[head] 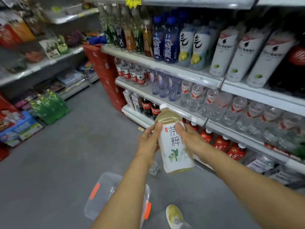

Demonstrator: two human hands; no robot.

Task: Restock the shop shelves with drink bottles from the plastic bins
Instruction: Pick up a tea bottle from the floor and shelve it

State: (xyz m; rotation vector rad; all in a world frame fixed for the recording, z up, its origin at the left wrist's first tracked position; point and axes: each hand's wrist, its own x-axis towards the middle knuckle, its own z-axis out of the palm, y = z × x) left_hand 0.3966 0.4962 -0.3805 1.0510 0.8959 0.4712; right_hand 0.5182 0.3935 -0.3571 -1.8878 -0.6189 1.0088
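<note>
Tea bottle point(175, 142), white cap, pale yellow drink, white label with black characters and a green sprig, is held in mid-air, slightly tilted, cap away from the camera. Left hand point(148, 139) grips its left side, thumb on the front at the shoulder, fingers curled behind. Right hand point(189, 136) grips its right side the same way. Shelf unit point(165, 66) stands just behind and right of the tea bottle. Cola bottles point(149, 106) are just beyond its cap, red-labelled bottles point(221, 142) to its right, water bottles point(194, 96) above it. Clear plastic bin point(102, 195) with orange latches sits on the floor below it, partly hidden by the left forearm.
</note>
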